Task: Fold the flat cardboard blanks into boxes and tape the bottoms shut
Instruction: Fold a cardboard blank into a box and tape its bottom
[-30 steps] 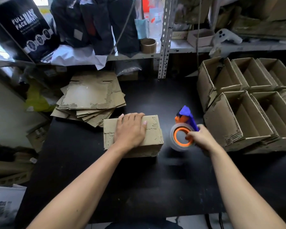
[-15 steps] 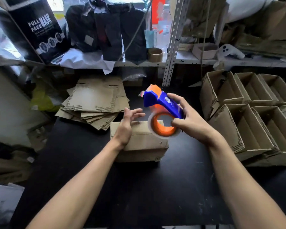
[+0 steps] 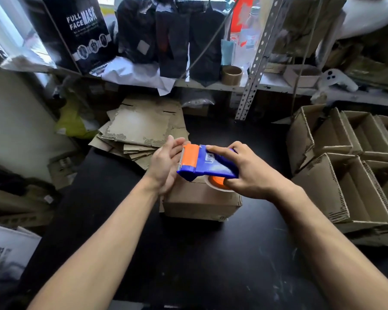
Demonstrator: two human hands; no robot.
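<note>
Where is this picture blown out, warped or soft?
Head view: daylight blows out the window corner at upper left; glare whitens the top of the cardboard stack; the wide lens bends the shelf post; the white bag at lower left is soft.

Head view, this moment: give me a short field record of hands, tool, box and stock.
right hand: grips tape dispenser
left hand: open, at the dispenser's orange end
box: folded, on black table, under the dispenser
flat blanks: stacked, rear left
finished boxes: right side, open
</note>
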